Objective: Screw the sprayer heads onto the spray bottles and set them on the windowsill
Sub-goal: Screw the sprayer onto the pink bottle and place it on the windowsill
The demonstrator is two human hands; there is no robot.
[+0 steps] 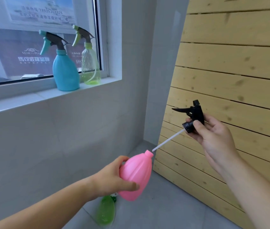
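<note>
My left hand point(112, 176) grips a pink spray bottle point(136, 175) by its base, its open neck tilted up to the right. My right hand point(213, 131) holds a black sprayer head point(193, 116), whose white dip tube point(168, 140) points down-left, its tip just beside the pink bottle's neck. On the windowsill point(31, 98) stand a blue spray bottle point(65, 71) and a clear green spray bottle point(90, 66), both upright with sprayer heads on.
A green bottle point(105, 210) lies on the grey floor below my left hand. A wooden slatted panel point(238, 71) leans on the right. Grey wall and a window fill the left side.
</note>
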